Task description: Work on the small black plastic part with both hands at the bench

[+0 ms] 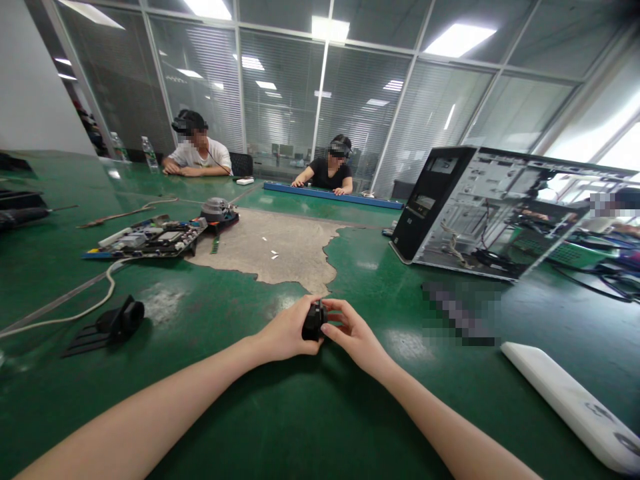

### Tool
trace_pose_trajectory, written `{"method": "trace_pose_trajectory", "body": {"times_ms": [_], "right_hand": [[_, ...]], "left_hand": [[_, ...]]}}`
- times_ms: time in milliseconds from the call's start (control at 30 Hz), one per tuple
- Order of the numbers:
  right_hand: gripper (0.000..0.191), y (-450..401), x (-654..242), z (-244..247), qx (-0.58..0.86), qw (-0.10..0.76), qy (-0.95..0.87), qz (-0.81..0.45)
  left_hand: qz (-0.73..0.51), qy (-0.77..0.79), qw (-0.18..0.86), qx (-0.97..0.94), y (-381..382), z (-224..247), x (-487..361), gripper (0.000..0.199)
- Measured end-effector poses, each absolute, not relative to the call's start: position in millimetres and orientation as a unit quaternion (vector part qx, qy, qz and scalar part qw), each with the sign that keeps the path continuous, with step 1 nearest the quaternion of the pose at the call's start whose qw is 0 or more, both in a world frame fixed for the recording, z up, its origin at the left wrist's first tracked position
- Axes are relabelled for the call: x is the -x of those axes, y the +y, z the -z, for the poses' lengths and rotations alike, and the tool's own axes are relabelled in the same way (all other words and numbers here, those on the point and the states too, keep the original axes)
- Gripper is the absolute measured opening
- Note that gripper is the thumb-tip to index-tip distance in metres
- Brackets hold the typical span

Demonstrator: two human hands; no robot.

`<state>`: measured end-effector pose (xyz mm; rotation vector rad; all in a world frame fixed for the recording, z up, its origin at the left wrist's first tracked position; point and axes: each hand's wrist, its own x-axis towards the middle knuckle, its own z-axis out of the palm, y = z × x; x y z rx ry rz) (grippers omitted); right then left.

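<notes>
Above the green table, near the middle of the head view, a small black boxy device [313,321] is gripped between my two hands. My left hand [289,331] wraps round its left side, with the thumb and fingers closed on it. From the right, my right hand [357,337] pinches the edge of the same device with its fingertips. Its exact kind I cannot make out, as fingers cover part of it. To the left lies a black plastic piece [120,320] with a round end and long thin prongs.
A circuit board [160,239] and a cooler fan [219,210] sit left of a ragged cardboard sheet [285,250]. At right stand an open computer case [435,207], a green basket [565,247] and a white slab [565,400]. Two people [200,157] sit across the table.
</notes>
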<state>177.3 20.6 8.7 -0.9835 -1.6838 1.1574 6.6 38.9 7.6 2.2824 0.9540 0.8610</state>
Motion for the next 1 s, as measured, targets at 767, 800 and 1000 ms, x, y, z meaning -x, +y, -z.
{"method": "trace_pose_trajectory", "body": {"times_ms": [767,800,1000], "right_hand": [[0.028,18.7,-177.5,-7.4,0.361,0.446,-0.688,-0.445],[0.026,18.7,-177.3,-6.8,0.358,0.451,-0.687,-0.444],[0.025,19.5,-176.5,-8.9,0.389,0.440,-0.674,-0.448]], "left_hand": [[-0.312,0.357,0.266,-0.839,39.5,-8.1,-6.4,0.068],[-0.315,0.356,0.268,-0.838,39.5,-7.9,-6.6,0.067],[-0.315,0.363,0.273,-0.833,39.0,-8.8,-7.0,0.066]]}}
